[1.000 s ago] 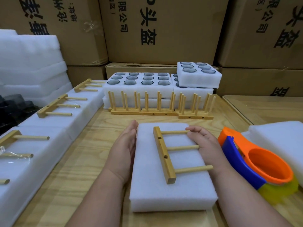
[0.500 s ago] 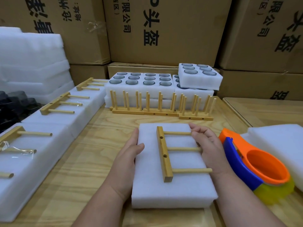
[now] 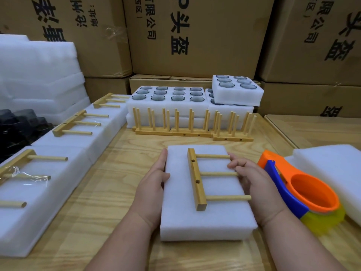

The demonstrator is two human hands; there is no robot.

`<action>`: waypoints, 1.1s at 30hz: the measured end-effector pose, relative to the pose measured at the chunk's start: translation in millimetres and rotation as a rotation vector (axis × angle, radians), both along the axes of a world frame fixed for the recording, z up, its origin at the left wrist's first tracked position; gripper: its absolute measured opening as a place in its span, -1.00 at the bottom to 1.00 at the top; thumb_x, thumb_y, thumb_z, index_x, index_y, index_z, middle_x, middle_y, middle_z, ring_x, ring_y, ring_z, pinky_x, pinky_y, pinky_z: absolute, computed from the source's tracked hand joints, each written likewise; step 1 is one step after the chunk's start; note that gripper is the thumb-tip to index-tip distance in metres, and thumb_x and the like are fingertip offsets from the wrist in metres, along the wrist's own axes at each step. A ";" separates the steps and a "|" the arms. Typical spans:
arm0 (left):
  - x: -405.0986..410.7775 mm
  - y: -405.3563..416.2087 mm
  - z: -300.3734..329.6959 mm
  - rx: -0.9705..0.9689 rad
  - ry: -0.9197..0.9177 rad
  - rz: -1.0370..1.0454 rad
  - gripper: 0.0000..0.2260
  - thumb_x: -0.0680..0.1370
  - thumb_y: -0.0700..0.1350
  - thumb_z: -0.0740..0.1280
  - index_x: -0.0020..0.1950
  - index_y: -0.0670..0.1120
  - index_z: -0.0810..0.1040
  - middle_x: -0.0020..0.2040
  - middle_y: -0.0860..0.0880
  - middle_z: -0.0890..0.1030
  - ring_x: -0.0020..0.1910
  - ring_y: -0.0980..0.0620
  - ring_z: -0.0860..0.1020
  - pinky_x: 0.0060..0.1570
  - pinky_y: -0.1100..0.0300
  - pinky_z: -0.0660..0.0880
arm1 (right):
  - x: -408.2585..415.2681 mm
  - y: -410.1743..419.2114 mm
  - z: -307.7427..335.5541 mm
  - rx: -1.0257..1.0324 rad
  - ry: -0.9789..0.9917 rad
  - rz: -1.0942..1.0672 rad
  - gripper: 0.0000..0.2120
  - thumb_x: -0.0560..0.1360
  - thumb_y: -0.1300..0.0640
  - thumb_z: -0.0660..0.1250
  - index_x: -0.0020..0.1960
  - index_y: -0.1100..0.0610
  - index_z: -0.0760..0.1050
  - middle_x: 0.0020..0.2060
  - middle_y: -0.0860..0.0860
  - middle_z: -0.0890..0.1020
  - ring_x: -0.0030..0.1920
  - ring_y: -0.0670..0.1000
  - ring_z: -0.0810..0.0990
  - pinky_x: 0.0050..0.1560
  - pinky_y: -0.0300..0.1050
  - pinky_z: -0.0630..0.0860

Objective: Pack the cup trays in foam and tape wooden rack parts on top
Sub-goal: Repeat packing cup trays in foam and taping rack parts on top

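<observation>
Near the desk's (image 3: 109, 194) front edge, the left hand (image 3: 151, 184) lies flat with straight fingers against the foam block's (image 3: 207, 220) left side, while the right hand (image 3: 256, 184), fingers curled, grips its right edge beside the rack part (image 3: 196, 179) lying on top.

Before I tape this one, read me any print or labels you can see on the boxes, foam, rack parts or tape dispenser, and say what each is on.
"头盔" stands on the middle cardboard box, large black print.
"限公司" stands on the same box, smaller print to the left; the start is cut off.
"头盔" stands on the right cardboard box, slanted.
The left cardboard box carries print that looks upside down; I cannot read it.
Foam block, wooden rack part, tape dispenser: none.
</observation>
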State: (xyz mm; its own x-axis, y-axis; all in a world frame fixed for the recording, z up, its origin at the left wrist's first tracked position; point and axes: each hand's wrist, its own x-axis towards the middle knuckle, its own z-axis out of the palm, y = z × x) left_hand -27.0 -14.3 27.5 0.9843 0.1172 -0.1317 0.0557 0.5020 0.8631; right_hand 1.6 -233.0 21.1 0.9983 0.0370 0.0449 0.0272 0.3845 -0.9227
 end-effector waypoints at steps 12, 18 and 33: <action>-9.2 6.8 0.4 0.430 -0.341 -0.102 -0.50 0.39 -0.15 0.23 0.29 0.14 0.61 0.44 0.32 0.45 0.50 0.41 0.20 0.30 0.47 0.20 | -2.4 1.8 -1.3 0.029 -0.021 0.001 -0.78 0.49 0.33 0.32 -0.23 0.10 0.65 0.18 -0.01 0.69 0.11 0.01 0.71 -0.13 -0.13 0.66; -7.3 7.7 -3.9 0.461 -0.350 -0.151 -0.49 0.39 -0.12 0.23 0.33 0.10 0.59 0.41 0.37 0.46 0.48 0.45 0.20 0.34 0.42 0.17 | -1.7 -3.0 -6.6 -0.035 -0.088 0.111 -0.90 0.32 0.27 0.35 -0.26 0.09 0.57 0.32 -0.04 0.61 0.29 0.06 0.62 0.06 0.02 0.61; -3.3 8.1 -5.0 0.510 -0.367 -0.155 -0.50 0.42 -0.08 0.23 0.36 0.16 0.52 0.34 0.47 0.46 0.48 0.49 0.10 0.24 0.59 0.16 | -2.6 -2.0 -5.7 -0.089 -0.063 0.054 -0.84 0.26 0.04 0.56 -0.25 0.09 0.66 0.32 -0.14 0.61 0.21 0.02 0.67 -0.05 -0.09 0.66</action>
